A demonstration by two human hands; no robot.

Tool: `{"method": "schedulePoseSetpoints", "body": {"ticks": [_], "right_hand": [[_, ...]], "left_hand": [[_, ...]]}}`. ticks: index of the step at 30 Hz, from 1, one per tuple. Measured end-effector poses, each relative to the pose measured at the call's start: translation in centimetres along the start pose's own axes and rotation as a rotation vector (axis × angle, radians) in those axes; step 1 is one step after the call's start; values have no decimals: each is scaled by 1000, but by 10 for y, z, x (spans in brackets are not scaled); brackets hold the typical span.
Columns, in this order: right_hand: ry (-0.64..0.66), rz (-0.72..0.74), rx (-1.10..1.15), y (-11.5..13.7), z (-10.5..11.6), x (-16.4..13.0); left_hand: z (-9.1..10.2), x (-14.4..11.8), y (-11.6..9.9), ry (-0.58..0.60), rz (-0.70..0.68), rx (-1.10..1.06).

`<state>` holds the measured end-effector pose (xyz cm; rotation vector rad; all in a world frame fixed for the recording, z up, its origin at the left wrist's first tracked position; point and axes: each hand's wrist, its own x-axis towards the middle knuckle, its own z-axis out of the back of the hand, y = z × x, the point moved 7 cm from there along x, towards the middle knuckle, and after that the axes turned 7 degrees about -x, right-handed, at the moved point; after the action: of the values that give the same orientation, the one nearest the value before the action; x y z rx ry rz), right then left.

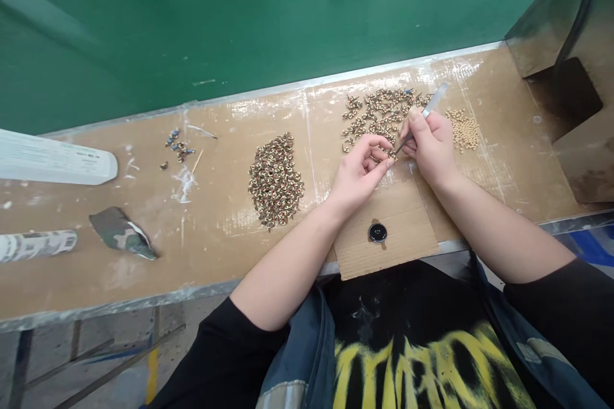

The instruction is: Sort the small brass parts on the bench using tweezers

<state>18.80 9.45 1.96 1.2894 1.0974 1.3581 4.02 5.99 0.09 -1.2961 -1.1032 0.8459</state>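
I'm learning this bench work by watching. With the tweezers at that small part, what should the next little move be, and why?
Probably ease the tweezers tip into the part pinched by the left hand. The right hand already aims the tip at it, and the two nearly meet.

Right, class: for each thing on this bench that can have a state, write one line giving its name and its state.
Left hand: pinching a small part at its fingertips.
Right hand: closed on the tweezers.
Tweezers: held slanted, tip down at the left fingertips.
Dense pile of small parts: heaped, untouched.
Loose spread of small parts: scattered, beside both hands.
Pale beads: in a small heap.
Black round disc: lying flat on the cardboard piece.
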Motion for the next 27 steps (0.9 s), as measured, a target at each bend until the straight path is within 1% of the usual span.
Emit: {"method": "schedulePoseSetpoints", "body": {"ticks": [10, 17, 27], "right_hand": [[8, -36, 2, -3, 0, 0], [13, -17, 22, 2, -2, 0], [14, -44, 32, 3, -3, -1]], "left_hand": [[2, 0, 0, -36, -19, 17], [3, -1, -1, -56, -13, 13], [6, -1, 1, -72, -25, 61]]}}
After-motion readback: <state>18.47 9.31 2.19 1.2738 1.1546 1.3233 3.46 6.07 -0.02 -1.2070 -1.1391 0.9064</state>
